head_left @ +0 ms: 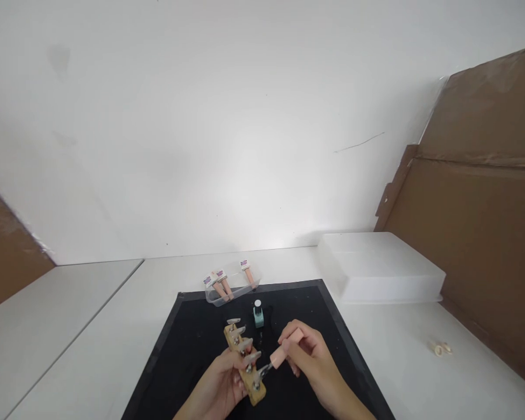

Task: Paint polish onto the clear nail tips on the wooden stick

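My left hand [225, 376] is closed around a wooden nail-tip stand [257, 394] with several clear false nails [252, 357] mounted along it. The stand slants from upper left to lower right, low in the head view. A nail polish brush [284, 349] with a pink handle is pinched in the fingers of my right hand [310, 353]. Its dark tip is at the nearest false nail, touching it or very close. Beyond both hands, a small teal nail polish bottle [258, 317] stands upright on the black mat [192, 332].
Behind the mat's far edge, a clear plastic tray [219, 301] holds several pink-handled pieces with printed white labels. An upturned white plastic bin [385, 268] sits at the right, beside brown cardboard [476, 245]. Small cream-coloured rings [440, 349] lie on the white table.
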Demonstrator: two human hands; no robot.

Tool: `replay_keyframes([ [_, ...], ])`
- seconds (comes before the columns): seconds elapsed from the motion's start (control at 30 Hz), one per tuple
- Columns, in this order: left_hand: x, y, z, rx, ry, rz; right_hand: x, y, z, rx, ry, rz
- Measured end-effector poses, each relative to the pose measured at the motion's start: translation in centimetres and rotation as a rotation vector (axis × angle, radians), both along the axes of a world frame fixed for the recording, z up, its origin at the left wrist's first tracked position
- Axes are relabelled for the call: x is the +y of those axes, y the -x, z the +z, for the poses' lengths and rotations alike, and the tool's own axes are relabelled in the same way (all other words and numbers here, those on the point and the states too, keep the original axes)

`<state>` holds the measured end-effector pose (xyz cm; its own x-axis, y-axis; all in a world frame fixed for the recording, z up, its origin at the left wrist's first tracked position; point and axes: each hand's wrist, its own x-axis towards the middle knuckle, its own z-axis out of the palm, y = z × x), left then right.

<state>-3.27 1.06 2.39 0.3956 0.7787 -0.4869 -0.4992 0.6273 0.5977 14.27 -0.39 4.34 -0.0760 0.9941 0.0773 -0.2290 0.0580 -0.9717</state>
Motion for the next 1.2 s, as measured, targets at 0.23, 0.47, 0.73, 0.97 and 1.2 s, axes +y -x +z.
replay_keyframes([
  [0.23,0.1,0.0,-0.1,-0.009,0.001,-0.017,-0.1,-0.1,-0.1,0.034,-0.061,0.011],
  [0.47,0.1,-0.1,-0.3,0.009,0.001,-0.002,-0.2,0.0,0.0,-0.015,-0.066,0.033],
  [0.73,0.1,0.0,-0.3,0.003,-0.011,-0.023,0.0,-0.3,-0.4,0.011,-0.074,0.049],
  [0.97,0.0,0.0,-0.3,0.001,0.008,-0.003,0.1,-0.1,-0.8,-0.011,-0.061,0.002],
  [1.2,0.2,0.0,-0.3,-0.013,-0.010,-0.016,0.1,-0.4,-0.7,0.012,-0.107,0.079],
])
